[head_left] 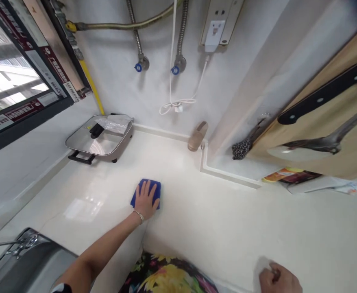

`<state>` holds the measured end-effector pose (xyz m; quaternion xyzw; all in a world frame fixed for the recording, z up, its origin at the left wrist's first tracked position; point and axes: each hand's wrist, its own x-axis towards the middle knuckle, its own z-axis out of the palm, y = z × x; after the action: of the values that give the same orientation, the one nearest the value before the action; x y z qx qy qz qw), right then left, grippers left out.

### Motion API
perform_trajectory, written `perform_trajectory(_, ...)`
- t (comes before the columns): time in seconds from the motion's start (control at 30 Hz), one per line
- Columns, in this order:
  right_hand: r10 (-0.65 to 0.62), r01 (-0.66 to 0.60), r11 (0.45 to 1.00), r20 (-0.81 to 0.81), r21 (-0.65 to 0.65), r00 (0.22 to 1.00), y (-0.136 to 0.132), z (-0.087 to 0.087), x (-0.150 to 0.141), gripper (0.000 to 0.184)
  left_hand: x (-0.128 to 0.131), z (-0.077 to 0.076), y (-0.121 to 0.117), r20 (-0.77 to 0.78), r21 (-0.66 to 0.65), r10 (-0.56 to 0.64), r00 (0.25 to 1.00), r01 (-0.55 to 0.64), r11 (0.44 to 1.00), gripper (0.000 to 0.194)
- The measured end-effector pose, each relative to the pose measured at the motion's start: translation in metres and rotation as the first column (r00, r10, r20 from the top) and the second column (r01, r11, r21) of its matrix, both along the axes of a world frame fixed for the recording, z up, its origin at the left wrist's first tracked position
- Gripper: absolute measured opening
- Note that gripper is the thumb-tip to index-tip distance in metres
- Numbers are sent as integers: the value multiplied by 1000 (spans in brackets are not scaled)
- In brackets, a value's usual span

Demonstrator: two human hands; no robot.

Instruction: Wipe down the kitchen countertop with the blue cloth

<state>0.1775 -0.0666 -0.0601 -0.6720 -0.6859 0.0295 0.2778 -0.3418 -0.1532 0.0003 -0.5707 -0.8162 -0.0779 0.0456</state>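
Left hand [146, 203] lay palm-down, fingers spread, on square blue fabric cloth [158, 193] near glossy off-white countertop's [197, 199] inner front corner; right hand [280, 279] was clenched near front edge.

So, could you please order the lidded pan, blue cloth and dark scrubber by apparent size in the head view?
1. lidded pan
2. blue cloth, partly under the left hand
3. dark scrubber

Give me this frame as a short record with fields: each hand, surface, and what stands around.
Left hand: spread palm-down on a blue cloth
Right hand: curled, at lower right; nothing visibly held
Surface: pale countertop
Back left: pan with clear lid
Lower left: metal sink
Right: black-handled knife, before a wooden board
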Motion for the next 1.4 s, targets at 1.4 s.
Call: perform_trajectory(1.4,-29,41,990,-89,134,996,5,15,-26,22,30,4,282,71,16,-152,986,151,988,66)
